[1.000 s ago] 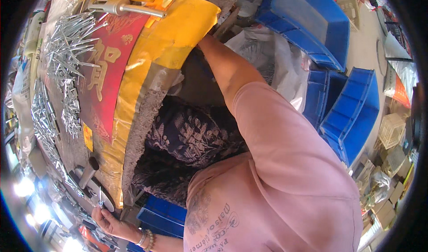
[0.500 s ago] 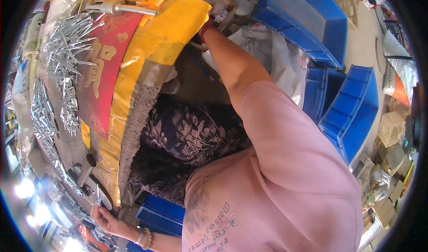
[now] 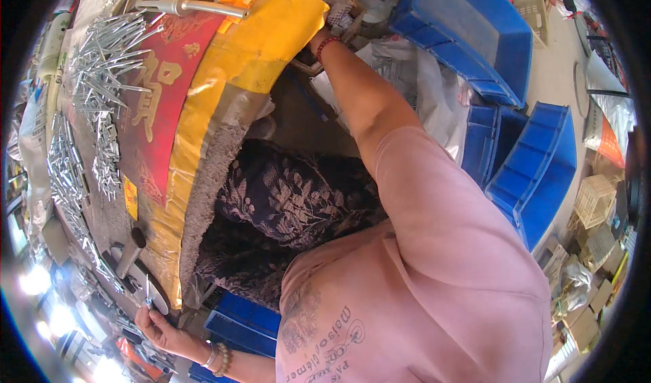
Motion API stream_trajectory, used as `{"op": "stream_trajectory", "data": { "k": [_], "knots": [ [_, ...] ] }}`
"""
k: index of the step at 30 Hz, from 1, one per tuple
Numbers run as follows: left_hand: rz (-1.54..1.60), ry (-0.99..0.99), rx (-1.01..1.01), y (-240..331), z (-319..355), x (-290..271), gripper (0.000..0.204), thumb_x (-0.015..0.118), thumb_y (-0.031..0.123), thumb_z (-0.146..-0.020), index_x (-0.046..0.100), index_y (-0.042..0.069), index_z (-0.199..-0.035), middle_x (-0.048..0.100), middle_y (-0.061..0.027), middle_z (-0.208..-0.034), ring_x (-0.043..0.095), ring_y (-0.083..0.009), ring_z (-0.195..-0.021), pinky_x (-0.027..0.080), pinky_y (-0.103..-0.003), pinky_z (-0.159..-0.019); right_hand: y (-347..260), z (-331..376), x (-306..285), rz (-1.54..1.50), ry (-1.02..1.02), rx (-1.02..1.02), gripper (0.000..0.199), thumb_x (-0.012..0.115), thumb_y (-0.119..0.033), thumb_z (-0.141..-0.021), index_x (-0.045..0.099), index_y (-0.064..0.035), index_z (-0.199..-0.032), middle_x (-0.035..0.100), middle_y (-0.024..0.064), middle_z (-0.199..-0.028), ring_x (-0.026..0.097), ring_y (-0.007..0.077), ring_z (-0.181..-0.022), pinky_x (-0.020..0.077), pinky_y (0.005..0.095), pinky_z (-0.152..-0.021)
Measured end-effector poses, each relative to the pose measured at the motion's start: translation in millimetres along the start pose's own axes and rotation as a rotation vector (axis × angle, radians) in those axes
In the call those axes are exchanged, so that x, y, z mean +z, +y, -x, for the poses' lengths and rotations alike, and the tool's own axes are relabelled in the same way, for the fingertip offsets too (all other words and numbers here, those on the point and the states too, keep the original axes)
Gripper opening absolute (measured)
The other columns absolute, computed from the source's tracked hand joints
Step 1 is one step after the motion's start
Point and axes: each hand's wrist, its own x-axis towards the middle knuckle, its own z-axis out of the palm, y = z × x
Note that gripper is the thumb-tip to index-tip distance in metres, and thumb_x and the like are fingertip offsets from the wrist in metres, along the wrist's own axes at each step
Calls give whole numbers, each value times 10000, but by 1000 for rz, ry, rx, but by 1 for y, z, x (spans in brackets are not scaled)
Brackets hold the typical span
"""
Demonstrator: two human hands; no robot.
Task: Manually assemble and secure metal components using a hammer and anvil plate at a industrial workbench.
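At the lower left, my left hand [image 3: 163,332] has thumb and fingers pinched together on a slim silver bolt [image 3: 148,289], held upright. Just behind that bolt lies a grey oval plate [image 3: 160,303], and by it a short grey cylinder [image 3: 127,259] with a dark end. My right arm reaches far forward; my right hand [image 3: 319,41], with a red bead bracelet at the wrist, is mostly hidden past the corner of the yellow-covered worktop [image 3: 271,34]. Its fingers do not show. Loose silver bolts [image 3: 102,64] are heaped along the worktop's left side.
A red sheet with gold characters [image 3: 166,85] and a metal tube-like tool [image 3: 193,5] lie on the worktop. Blue plastic bins [image 3: 468,30] stand on the floor at the right, next to a white plastic bag [image 3: 434,98]. Cream crates [image 3: 597,200] and cartons are farther right.
The whole picture has shifted slightly. My left hand keeps its pinch on the bolt, and my right arm stays stretched forward with the wrist showing a little more.
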Motion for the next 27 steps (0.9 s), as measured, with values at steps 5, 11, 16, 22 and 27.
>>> {"op": "stream_trajectory", "data": {
  "k": [5,11,16,22,27],
  "knots": [
    [-16,-16,-1,2,0,-1,147,614,108,-1152,677,3,-1233,649,-71,-1237,593,-207,-1180,458,-366,-1116,3,-4,4,79,-165,108,697,575,-570,-1082,610,-72,-1569,558,233,-1641,537,442,-1506,448,523,-1246],
    [34,-7,-31,2,1,3,151,613,110,-1153,682,-3,-1226,651,-71,-1230,593,-203,-1168,461,-360,-1102,23,-30,3,-25,36,-133,671,567,-548,-1091,626,-60,-1548,562,237,-1636,553,445,-1489,463,525,-1231],
    [-16,-6,-27,0,1,-2,157,625,112,-1148,687,-8,-1228,656,-69,-1221,596,-201,-1163,470,-355,-1085,43,-40,11,-132,234,-373,646,558,-525,-1100,642,-49,-1528,565,241,-1631,570,448,-1473,479,528,-1216],
    [-39,10,1,1,2,-6,160,630,113,-1148,685,-10,-1233,654,-68,-1223,597,-196,-1167,471,-354,-1090,1,-1,34,-275,303,-267,606,540,-479,-1115,654,-35,-1512,579,239,-1617,589,442,-1454,493,518,-1203],
    [41,-3,-23,5,1,4,160,628,111,-1148,682,-10,-1239,647,-66,-1232,592,-190,-1171,467,-356,-1106,11,3,24,304,173,-55,544,579,-392,-1106,644,-61,-1533,643,206,-1550,631,385,-1412,495,485,-1200]
  ]
}}
